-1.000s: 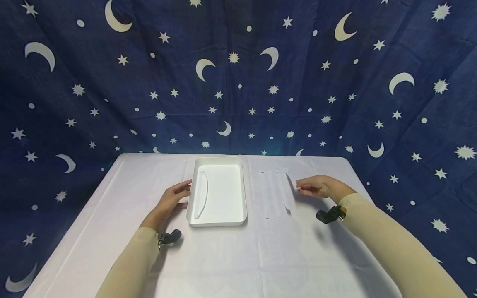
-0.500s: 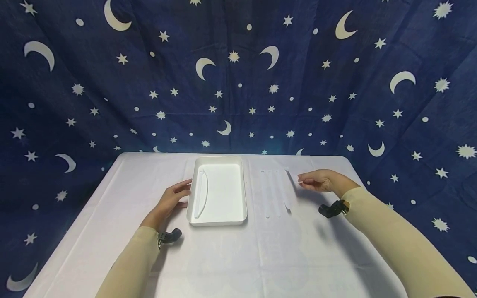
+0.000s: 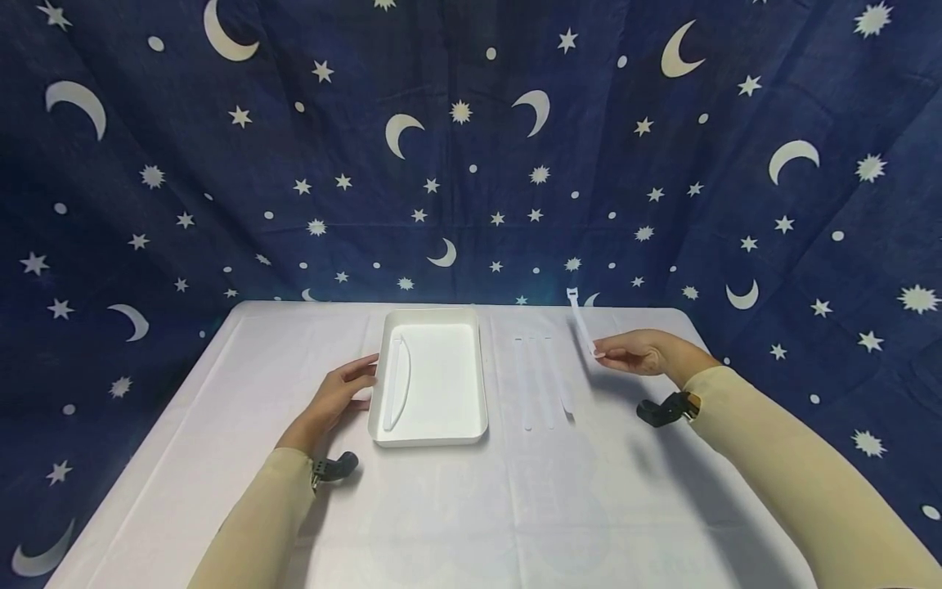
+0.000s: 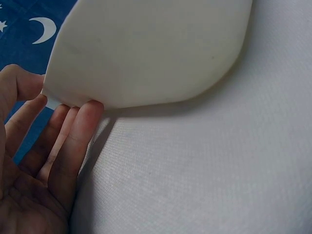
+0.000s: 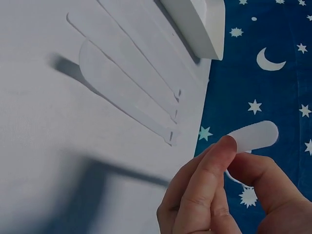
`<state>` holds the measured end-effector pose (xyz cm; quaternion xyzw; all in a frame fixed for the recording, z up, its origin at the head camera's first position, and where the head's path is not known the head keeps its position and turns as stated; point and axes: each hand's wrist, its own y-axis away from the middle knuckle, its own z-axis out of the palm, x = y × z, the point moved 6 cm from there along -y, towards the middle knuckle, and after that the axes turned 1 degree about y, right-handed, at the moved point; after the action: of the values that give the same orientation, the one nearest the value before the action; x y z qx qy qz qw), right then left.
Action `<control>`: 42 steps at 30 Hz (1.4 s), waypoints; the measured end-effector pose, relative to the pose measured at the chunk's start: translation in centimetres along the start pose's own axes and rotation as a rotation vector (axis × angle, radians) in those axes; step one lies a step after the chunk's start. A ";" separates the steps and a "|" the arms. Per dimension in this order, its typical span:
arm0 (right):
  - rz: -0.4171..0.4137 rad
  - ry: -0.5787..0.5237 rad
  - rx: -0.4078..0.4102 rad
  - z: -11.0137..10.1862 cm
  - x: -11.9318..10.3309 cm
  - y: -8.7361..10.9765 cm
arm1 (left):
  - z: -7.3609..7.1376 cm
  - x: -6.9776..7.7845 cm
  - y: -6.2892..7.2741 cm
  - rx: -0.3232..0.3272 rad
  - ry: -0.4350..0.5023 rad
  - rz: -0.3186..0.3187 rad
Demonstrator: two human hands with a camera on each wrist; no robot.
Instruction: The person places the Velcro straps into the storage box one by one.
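Observation:
In the head view my left hand (image 3: 340,398) rests at the left side of a shallow white tray (image 3: 450,440). Its fairly straight fingers touch the outer wall, close up in the left wrist view. Inside the tray lies a folded white strap (image 3: 390,384). My right hand (image 3: 636,353) pinches another white hook-and-loop cable strap (image 3: 581,323) between thumb and fingers, raised above the table. That strap points up and away; its slotted head is at the far end. The rounded tail (image 5: 258,135) sticks out between the fingertips in the right wrist view.
Three similar white straps (image 3: 522,384) lie side by side on the white-covered table (image 3: 471,523), right of the tray. The rightmost one curls up at its near end. A dark blue curtain (image 3: 471,147) with moons and stars hangs behind the table.
My right hand has lifted the rightmost strap off the table and moved slightly right and away, and the strap's head now points upward. The left hand and tray have stayed still.

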<state>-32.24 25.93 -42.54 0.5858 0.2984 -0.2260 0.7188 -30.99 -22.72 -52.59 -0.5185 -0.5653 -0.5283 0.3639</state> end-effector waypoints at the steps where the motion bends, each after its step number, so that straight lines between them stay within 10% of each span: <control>1: -0.003 0.000 0.003 0.0 0.0 0.0 | 0.0 0.0 0.0 0.000 0.000 0.001; 42: -0.134 0.149 -0.078 14.9 -0.5 -2.5 | 0.0 0.2 0.0 -0.007 -0.009 0.018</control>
<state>-31.90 10.82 -41.95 0.5515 0.3979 -0.2177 0.7001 -30.99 -22.71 -52.39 -0.5272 -0.5605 -0.5247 0.3642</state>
